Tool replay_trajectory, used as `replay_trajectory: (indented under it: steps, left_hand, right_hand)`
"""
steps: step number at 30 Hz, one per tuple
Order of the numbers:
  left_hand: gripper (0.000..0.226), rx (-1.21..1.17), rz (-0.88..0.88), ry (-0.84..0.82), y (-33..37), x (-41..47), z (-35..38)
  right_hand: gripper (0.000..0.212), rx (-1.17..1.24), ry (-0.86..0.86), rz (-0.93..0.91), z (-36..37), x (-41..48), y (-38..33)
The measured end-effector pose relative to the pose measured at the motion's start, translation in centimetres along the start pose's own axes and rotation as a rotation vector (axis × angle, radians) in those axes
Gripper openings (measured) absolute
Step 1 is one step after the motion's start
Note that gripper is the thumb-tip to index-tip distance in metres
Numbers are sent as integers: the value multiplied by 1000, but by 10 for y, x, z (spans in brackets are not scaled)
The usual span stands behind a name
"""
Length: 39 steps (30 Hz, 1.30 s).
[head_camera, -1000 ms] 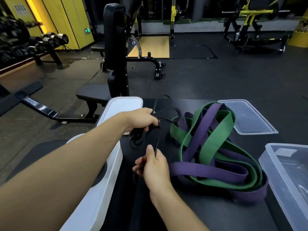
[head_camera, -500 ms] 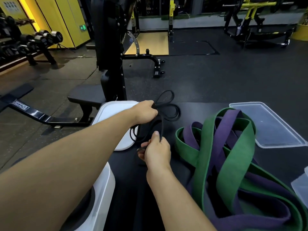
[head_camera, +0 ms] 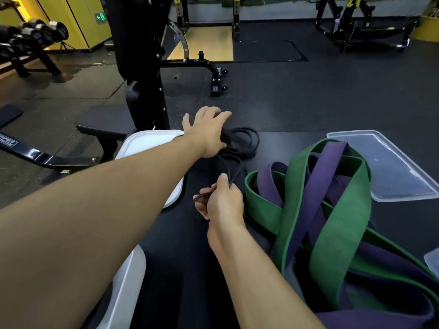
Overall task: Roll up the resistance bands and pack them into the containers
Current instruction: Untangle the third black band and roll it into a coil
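Note:
A thin black resistance band [head_camera: 247,142] lies in loose loops on the black table. My left hand [head_camera: 206,131] reaches over those loops with its fingers spread and straight, the palm resting on the band. My right hand [head_camera: 221,200] pinches a near strand of the same black band between thumb and fingers. To the right lies a tangled heap of a wide green band [head_camera: 342,217] and a wide purple band [head_camera: 325,176]. A white container [head_camera: 128,288] stands at the lower left under my left forearm.
A white lid [head_camera: 147,142] lies on the table's left, a clear lid [head_camera: 389,167] at the right, and a clear container corner [head_camera: 432,260] at the right edge. A black weight bench [head_camera: 133,67] stands beyond the table; a dumbbell rack [head_camera: 28,36] is far left.
My left hand has let go of the black band, opened its fingers and moved farther over the loops. The right hand keeps its pinch. The camera has moved closer.

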<state>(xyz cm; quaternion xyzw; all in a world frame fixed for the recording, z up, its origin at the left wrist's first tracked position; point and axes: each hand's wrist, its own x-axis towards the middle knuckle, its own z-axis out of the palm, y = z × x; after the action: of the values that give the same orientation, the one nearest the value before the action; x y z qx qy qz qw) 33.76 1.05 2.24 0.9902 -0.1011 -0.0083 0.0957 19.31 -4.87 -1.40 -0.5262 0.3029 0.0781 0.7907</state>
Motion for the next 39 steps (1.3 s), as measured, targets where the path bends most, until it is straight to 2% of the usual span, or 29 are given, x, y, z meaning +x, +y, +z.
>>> replay_trajectory:
  steps: [3,6,13,16,19,22,24,25,31,34,37,39]
  left_hand:
    - [102,2,-42,56,-1,-4,2]
    - [104,-81,-107,78,-1,-12,3]
    - [64,-45,-323,142,-2,-52,5]
    - [60,-94,-429,128,-3,-72,4]
    - [61,-417,-509,23,-6,-86,3]
    - [40,-847,-536,-109,6,-106,-2]
    - [27,-987,-486,-118,18,-122,-3]
    - [29,-1021,-455,-105,23,-129,-1]
    - [29,-1172,-334,-8,34,-170,5]
    - [29,-1184,-383,31,36,-188,0]
    - [21,-1108,-533,-89,36,-201,5]
    - [35,-1034,-557,-204,35,-209,12]
  right_hand:
    - [34,-9,-3,3,1,0,0]
    - [33,-21,-2,21,2,-5,0]
    - [34,-24,-25,62,-2,-32,-1]
    - [34,-30,-16,56,-7,-45,0]
    - [35,-50,-21,43,-13,-60,4]
    - [34,-37,-49,56,-21,-77,9]
    - [30,-26,-96,92,-26,-93,13]
    - [29,-33,-120,110,-29,-101,16]
    - [31,-81,-164,111,-47,-136,33]
    - [33,-156,-165,72,-55,-142,47]
    - [35,-289,-163,53,-63,-143,56]
    - [37,-394,-162,32,-69,-143,60]
